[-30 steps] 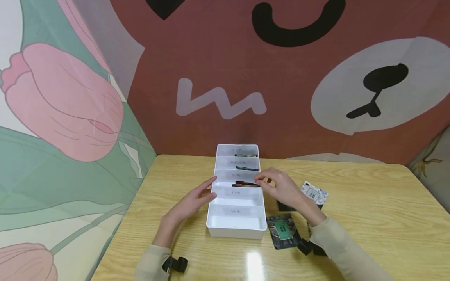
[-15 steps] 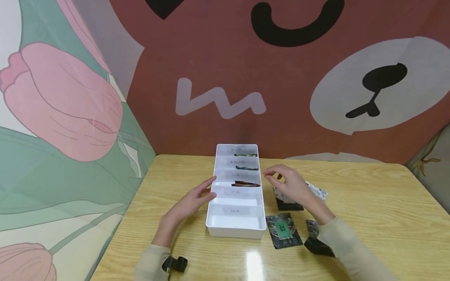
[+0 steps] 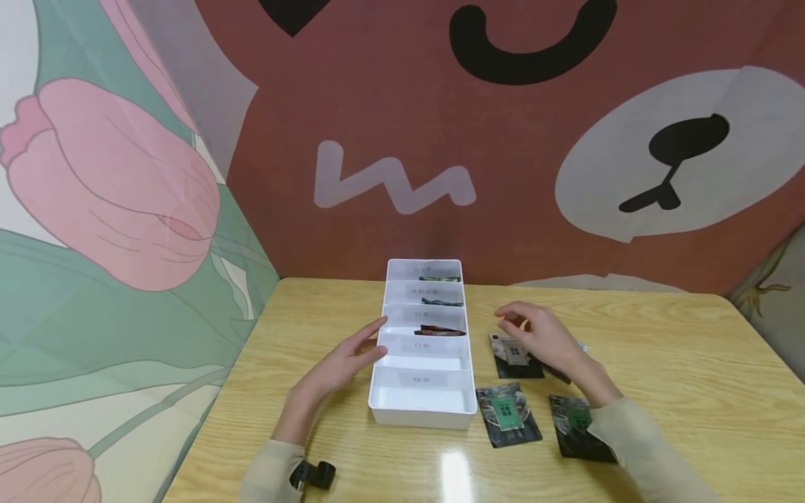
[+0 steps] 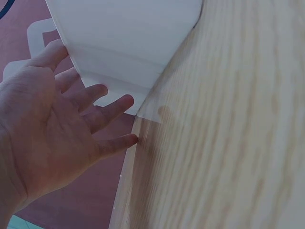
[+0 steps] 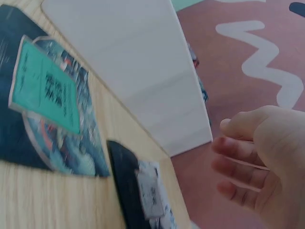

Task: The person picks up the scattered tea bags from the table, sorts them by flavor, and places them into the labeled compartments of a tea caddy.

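Observation:
A long white divided box (image 3: 423,419) stands lengthwise on the table, with labels on its compartment walls. My left hand (image 3: 342,361) rests its spread fingertips along the box's left rim; the left wrist view shows them against its side wall. Upright in the three far compartments are a red-brown sachet (image 3: 440,330), a blue-green sachet (image 3: 442,302) and a green sachet (image 3: 440,279). To the right of the box, my right hand (image 3: 546,341) hovers with loosely bent fingers and holds nothing. Below it lies a black sachet with a pale label (image 3: 517,355); another behind it is mostly hidden.
Two black sachets with green labels lie near the front right: one sachet (image 3: 508,415) beside the box's corner, another sachet (image 3: 578,429) partly under the right sleeve. The wooden table (image 3: 692,391) meets a printed cloth backdrop at the rear.
My right hand has drawn back from the red-brown sachet in the third compartment, moving right and over the loose sachets. The left hand stays at the rim.

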Available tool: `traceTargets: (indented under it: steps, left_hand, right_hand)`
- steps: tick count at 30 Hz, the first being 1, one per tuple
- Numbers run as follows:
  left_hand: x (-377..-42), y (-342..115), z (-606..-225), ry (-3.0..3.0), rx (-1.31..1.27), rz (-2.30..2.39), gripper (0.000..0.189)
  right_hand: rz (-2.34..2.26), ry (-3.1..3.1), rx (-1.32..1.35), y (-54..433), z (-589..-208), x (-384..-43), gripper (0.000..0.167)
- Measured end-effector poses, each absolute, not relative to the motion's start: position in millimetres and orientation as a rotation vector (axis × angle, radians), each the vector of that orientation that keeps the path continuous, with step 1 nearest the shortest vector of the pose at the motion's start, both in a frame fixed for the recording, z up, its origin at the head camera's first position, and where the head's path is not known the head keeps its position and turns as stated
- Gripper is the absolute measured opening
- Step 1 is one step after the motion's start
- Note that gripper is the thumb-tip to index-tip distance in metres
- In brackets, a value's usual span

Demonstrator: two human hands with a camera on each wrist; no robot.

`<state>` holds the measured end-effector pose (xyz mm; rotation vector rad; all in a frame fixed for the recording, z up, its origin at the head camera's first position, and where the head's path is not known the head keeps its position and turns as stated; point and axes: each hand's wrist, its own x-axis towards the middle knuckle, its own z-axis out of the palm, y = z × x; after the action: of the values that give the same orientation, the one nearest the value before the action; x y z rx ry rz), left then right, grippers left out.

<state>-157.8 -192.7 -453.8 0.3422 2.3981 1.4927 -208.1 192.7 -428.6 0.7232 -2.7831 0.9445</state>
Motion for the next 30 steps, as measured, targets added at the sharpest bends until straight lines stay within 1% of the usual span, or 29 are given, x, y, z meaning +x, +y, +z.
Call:
traceTargets:
  steps: [12, 21, 30]
  left_hand:
    - [-158.9, -194.0, -457.1, 2.393, 0.342, 1.497, 0.062]
    - [-157.7, -194.0, -453.9, 2.397, 0.333, 1.502, 0.062]
    - [-157.7, -193.8, -453.8, 2.391, 0.338, 1.503, 0.062]
  right_hand:
    - [0.788, -2.958, 0.636, 228.2, -447.1, -204.0, 0.022]
    - [0.608, -3.059, 0.577, 246.3, -445.6, -199.5, 0.026]
    - [0.589, -3.09, 0.59, 249.4, -443.6, -203.5, 0.03]
